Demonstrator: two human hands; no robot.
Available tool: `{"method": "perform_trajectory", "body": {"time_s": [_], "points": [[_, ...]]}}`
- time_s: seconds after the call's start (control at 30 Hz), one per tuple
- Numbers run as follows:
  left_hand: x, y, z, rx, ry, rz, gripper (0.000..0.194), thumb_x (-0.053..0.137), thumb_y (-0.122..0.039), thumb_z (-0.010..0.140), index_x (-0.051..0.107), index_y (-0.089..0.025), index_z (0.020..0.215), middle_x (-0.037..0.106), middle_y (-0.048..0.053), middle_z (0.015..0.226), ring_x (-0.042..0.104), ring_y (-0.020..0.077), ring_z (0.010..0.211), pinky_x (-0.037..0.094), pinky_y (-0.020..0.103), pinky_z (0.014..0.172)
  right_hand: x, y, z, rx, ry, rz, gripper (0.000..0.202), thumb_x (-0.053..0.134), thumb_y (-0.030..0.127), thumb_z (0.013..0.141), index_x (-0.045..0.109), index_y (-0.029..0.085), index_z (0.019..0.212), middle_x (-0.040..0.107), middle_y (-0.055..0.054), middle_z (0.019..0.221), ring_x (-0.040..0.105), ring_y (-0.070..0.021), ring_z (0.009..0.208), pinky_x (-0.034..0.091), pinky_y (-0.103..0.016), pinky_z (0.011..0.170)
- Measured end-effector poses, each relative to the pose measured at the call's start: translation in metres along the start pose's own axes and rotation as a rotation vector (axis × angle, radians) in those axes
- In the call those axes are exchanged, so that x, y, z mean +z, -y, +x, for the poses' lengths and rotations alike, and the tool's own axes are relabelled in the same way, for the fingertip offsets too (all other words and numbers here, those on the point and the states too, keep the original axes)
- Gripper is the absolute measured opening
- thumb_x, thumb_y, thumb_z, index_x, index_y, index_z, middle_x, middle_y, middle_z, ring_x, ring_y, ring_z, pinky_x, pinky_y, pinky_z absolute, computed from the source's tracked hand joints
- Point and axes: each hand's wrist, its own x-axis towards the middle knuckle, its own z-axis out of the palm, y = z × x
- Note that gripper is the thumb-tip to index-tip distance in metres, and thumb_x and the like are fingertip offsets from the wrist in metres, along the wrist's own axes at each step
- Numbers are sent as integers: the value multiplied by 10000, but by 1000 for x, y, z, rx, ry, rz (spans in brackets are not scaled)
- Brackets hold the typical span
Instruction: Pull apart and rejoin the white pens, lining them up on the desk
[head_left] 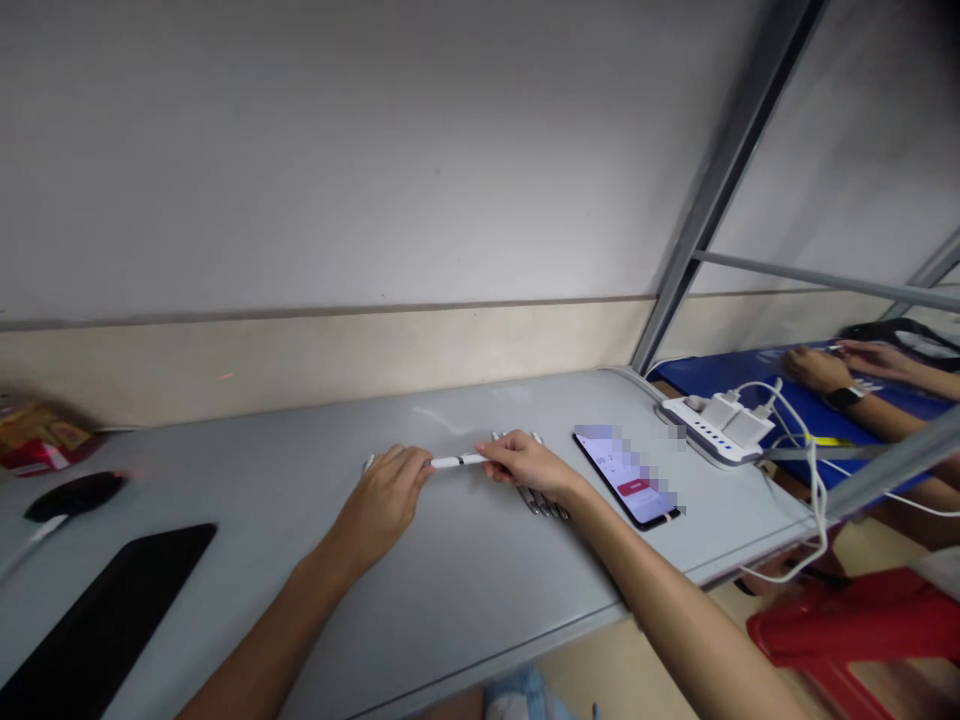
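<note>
A white pen (pixel 450 461) with a dark band spans the gap between my two hands, lying roughly level just above the desk. My left hand (pixel 390 490) is closed around its left part, and a small pale tip (pixel 367 463) pokes out past the knuckles; whether it belongs to the same pen I cannot tell. The pen's right end is pinched between the thumb and fingers of my right hand (pixel 521 465). Beneath and behind that hand lie several silver-tipped pens (pixel 536 502) side by side, partly covered by it.
Right of the pens lies a lit phone (pixel 626 478). A power strip (pixel 709 432) with white plugs and cables sits at the desk's right end. On the left are a black mat (pixel 112 620), a black round object (pixel 75 495) and a snack packet (pixel 45 435). Another person's hands (pixel 821 370) work over a blue table.
</note>
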Motion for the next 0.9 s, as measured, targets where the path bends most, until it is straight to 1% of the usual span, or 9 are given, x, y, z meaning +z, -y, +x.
{"method": "perform_trajectory", "body": {"time_s": [0.1,0.2,0.3,0.4,0.5,0.6,0.7,0.77,0.9], "points": [[-1,-2,-1,8,-13,40,260,285,-185,952,483,-199,784,561,31,746,489,193,739,376,323,696,1,-2,0,0,16,-20,491,520,594,854,568,166,618,403,38,520,309,-80,474,219,-243,469],[-2,-3,-2,-34,-35,30,243,303,-126,904,471,-204,747,548,27,709,495,189,719,371,312,677,3,2,-3,-114,-9,-172,428,504,522,892,584,164,670,446,33,565,356,-89,520,262,-235,504],[0,-4,-2,-111,-40,-30,232,314,-162,907,484,-207,755,554,20,709,513,181,705,379,303,669,6,6,-5,-292,-140,-397,292,532,405,903,650,169,778,540,21,639,441,-103,602,319,-230,577],[3,-2,-1,-149,-26,-81,264,293,-236,938,497,-206,772,559,16,721,524,179,703,393,304,677,8,4,-3,-386,-247,-411,203,605,341,861,665,194,988,638,-8,852,522,-112,692,367,-222,620],[5,-2,0,-155,-26,-95,283,290,-289,956,517,-205,808,566,18,760,528,181,733,400,310,697,7,-2,-1,-321,-272,-370,333,653,382,819,634,194,1093,646,-16,872,535,-115,667,379,-224,602],[3,-3,0,-145,-23,-104,290,301,-328,962,536,-207,841,574,21,798,528,182,776,410,320,741,6,-4,0,-238,-233,-440,304,517,417,906,676,169,834,581,10,637,480,-109,573,349,-234,573],[0,-5,0,-155,-5,-110,299,310,-358,961,543,-208,848,579,28,820,531,191,808,418,327,758,5,-3,0,-311,-247,-397,175,611,330,845,660,179,920,631,-5,813,533,-116,689,380,-224,623],[-2,-5,0,-172,-1,-118,305,305,-368,964,541,-207,855,580,33,832,534,195,820,422,330,765,5,-3,-1,-312,-264,-348,283,675,325,792,636,188,1037,631,-11,891,549,-121,728,395,-221,642],[-1,-4,0,-165,-2,-113,295,310,-366,969,546,-205,897,585,39,864,530,201,846,421,341,802,4,-3,0,-216,-207,-407,241,545,363,887,678,163,873,595,4,683,509,-117,625,374,-234,607]]}}
